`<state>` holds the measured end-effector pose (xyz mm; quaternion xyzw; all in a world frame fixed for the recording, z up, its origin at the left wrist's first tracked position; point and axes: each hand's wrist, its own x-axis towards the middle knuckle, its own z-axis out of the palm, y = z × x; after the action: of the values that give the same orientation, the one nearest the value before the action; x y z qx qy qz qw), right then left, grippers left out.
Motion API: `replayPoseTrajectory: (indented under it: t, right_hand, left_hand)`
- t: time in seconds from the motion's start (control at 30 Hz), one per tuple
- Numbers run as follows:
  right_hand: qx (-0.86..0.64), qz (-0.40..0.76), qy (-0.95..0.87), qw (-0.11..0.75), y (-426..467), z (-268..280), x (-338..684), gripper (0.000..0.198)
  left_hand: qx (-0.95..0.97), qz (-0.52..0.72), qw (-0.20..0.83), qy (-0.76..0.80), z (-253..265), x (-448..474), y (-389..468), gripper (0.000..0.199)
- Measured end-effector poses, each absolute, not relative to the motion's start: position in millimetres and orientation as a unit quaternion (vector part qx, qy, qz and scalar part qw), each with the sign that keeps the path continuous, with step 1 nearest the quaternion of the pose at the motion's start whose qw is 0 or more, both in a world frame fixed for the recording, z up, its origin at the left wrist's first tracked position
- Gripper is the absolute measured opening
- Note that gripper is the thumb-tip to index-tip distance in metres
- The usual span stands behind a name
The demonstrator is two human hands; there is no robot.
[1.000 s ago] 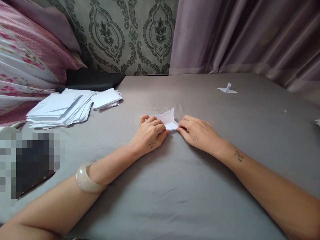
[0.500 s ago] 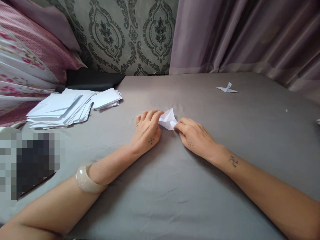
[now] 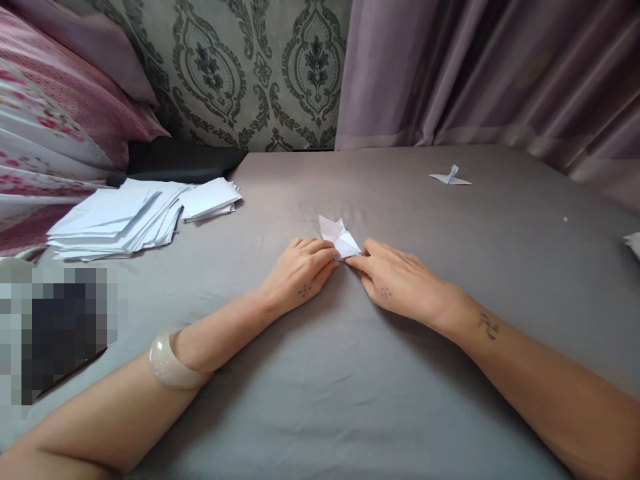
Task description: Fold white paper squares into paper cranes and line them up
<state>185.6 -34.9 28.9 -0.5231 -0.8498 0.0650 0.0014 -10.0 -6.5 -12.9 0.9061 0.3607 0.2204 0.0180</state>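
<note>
A small folded sheet of white paper point(image 3: 341, 237) lies on the grey cloth in front of me, with creased flaps standing up at its far side. My left hand point(image 3: 306, 272) is closed on its near left edge, thumb and fingers pinched together. From the other side my right hand point(image 3: 393, 275) grips the near right corner, fingertips closed at the paper's edge. Both hands rest low against the cloth, and the fingertips hide part of the near fold.
Stacked white paper point(image 3: 115, 217) lies at the left, beside a smaller stack point(image 3: 211, 199). Behind them is a black flat item point(image 3: 185, 160). A folded paper piece point(image 3: 451, 176) sits at the far right. A blurred-out object point(image 3: 65, 333) is near my left forearm.
My left hand has slid right and nearer, to the paper's near edge. The paper has turned, and its flaps now stand apart. The view has shifted slightly.
</note>
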Motion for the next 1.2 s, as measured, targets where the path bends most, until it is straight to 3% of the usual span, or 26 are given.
replayPoseTrajectory:
  t: [0.5,0.67,0.9,1.03,1.13,1.2]
  right_hand:
    - [-0.523,0.173,-0.833,-0.042,-22,52,210,0.038]
    - [-0.543,0.239,-0.805,0.007,-6,49,225,0.02]
    - [-0.611,0.224,-0.742,0.163,6,23,210,0.024]
    - [-0.603,0.242,-0.732,0.206,2,12,197,0.02]
    - [-0.574,0.216,-0.751,0.246,-3,10,191,0.015]
    - [-0.551,0.137,-0.773,0.283,-6,9,190,0.013]
  left_hand:
    - [0.927,0.148,0.05,0.342,-7,-9,-6,0.037]
    - [0.925,0.15,0.051,0.345,-12,-8,-4,0.04]
    - [0.92,0.195,0.043,0.337,-9,-9,-6,0.031]
    - [0.909,0.217,0.04,0.353,-9,-10,-5,0.022]
    - [0.862,0.309,0.008,0.402,-10,-11,-3,0.014]
    - [0.804,0.389,-0.046,0.448,-10,-12,-3,0.03]
